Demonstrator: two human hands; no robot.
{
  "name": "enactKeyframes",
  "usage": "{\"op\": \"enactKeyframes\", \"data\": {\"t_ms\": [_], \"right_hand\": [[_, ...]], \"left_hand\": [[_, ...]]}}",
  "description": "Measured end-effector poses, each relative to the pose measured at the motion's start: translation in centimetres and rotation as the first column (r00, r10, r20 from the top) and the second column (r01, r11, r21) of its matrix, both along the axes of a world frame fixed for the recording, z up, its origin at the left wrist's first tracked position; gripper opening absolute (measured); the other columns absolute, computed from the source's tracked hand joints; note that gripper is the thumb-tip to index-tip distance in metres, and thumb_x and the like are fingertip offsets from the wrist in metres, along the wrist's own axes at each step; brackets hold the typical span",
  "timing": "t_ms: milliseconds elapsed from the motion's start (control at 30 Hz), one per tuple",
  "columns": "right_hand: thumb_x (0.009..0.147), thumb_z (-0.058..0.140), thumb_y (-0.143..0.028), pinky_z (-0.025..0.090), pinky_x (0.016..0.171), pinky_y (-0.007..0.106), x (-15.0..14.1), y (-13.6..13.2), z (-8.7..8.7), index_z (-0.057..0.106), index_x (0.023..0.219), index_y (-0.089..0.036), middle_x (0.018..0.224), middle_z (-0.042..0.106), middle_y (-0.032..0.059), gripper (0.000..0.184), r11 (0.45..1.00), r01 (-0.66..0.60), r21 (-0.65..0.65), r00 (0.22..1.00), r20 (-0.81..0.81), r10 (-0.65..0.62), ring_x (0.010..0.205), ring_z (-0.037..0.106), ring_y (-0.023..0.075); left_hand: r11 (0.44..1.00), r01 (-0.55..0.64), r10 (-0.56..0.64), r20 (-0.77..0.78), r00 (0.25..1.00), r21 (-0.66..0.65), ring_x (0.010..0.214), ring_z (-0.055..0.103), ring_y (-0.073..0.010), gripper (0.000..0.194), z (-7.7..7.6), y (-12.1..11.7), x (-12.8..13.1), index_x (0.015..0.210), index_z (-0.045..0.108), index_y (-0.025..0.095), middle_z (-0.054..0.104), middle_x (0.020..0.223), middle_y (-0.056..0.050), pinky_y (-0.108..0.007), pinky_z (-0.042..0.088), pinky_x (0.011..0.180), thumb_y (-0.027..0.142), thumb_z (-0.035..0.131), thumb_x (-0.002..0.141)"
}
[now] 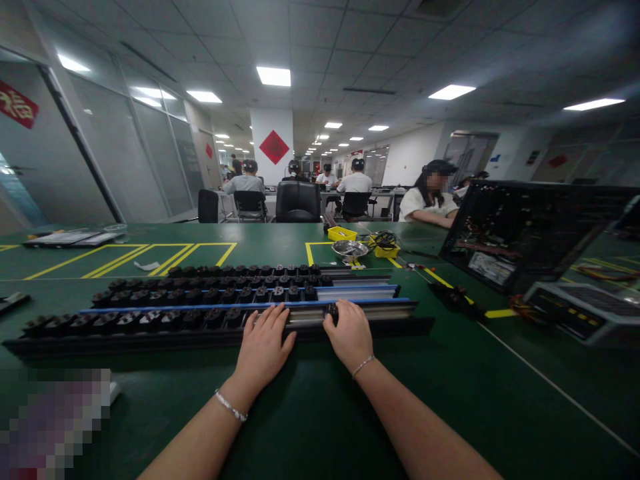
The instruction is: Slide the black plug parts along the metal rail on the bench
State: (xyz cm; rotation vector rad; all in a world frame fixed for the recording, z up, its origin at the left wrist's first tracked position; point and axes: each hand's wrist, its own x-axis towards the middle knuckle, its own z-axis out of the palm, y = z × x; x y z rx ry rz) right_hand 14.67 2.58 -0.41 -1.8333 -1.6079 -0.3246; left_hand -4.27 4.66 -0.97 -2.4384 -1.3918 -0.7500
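A long black power track (390, 327) lies nearest to me on the green table, with a row of black plug-in sockets (150, 320) along its left part. My left hand (263, 343) rests on the track at the right end of that row, fingers stretched out and thumb apart. Farther right, my right hand (351, 333) closes its thumb and fingers around one small black socket (332, 310) at the track's channel. Its fingers partly hide that socket. Bare metallic channel shows between my hands. More tracks with blue edges (355, 292) and sockets lie parallel behind.
An open computer case (530, 233) and a power supply unit (590, 310) stand at right. Beyond the tracks are a metal bowl (350, 249), a yellow bin (342, 233) and black cables (384, 240). A person (433, 193) sits across the table at right.
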Motion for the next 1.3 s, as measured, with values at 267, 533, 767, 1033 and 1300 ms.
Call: {"op": "enactKeyframes", "data": {"t_ms": [267, 533, 767, 1033, 1300], "right_hand": [[0.080, 0.048, -0.025, 0.036, 0.099, 0.033, 0.18, 0.03, 0.08, 0.062, 0.105, -0.008, 0.108, 0.065, 0.0136, 0.034, 1.000, -0.006, -0.005, 1.000, -0.010, 0.006, 0.106, 0.054, 0.0226], [0.080, 0.048, -0.026, 0.034, 0.099, 0.034, 0.05, -0.06, 0.04, 0.061, 0.107, -0.009, 0.111, 0.064, 0.0135, 0.035, 1.000, 0.017, -0.018, 1.000, 0.004, -0.017, 0.108, 0.053, 0.0227], [0.081, 0.047, -0.025, 0.035, 0.099, 0.034, 0.23, -0.03, 0.07, 0.062, 0.106, -0.010, 0.109, 0.064, 0.0132, 0.033, 1.000, 0.005, -0.018, 1.000, 0.002, -0.005, 0.108, 0.053, 0.0221], [0.082, 0.046, -0.025, 0.037, 0.098, 0.034, 0.57, 0.00, 0.02, 0.062, 0.105, -0.010, 0.108, 0.065, 0.0135, 0.033, 1.000, -0.015, -0.011, 1.000, 0.007, 0.015, 0.108, 0.053, 0.0225], [0.082, 0.045, -0.026, 0.036, 0.097, 0.034, 0.56, -0.21, 0.43, 0.063, 0.102, -0.009, 0.107, 0.064, 0.0137, 0.032, 0.998, 0.012, -0.057, 1.000, 0.023, -0.010, 0.105, 0.054, 0.0230]], "left_hand": [[1.000, 0.010, -0.010, 0.002, 1.000, 0.016, 0.125, 0.045, -0.0250, 0.042, -0.09, 0.06, -0.04, 0.124, 0.053, 0.021, 0.053, 0.133, -0.006, -0.050, 0.028, 0.106, 0.038, 0.041, 0.087], [1.000, 0.007, -0.007, 0.000, 1.000, 0.020, 0.124, 0.045, -0.0251, 0.042, -0.18, 0.13, -0.09, 0.124, 0.053, 0.021, 0.053, 0.133, -0.007, -0.050, 0.028, 0.106, 0.037, 0.042, 0.087], [1.000, 0.012, -0.012, 0.005, 1.000, 0.024, 0.124, 0.046, -0.0255, 0.042, -0.14, 0.15, -0.10, 0.124, 0.053, 0.022, 0.054, 0.132, -0.007, -0.051, 0.029, 0.106, 0.038, 0.042, 0.086], [1.000, 0.008, -0.008, 0.004, 1.000, -0.005, 0.125, 0.045, -0.0253, 0.043, 0.13, -0.02, -0.07, 0.124, 0.053, 0.021, 0.053, 0.133, -0.007, -0.051, 0.028, 0.106, 0.039, 0.041, 0.087], [1.000, -0.002, 0.002, -0.014, 1.000, -0.008, 0.127, 0.043, -0.0239, 0.043, -0.12, 0.04, -0.08, 0.125, 0.051, 0.021, 0.051, 0.135, -0.006, -0.049, 0.025, 0.108, 0.039, 0.039, 0.088]]}}
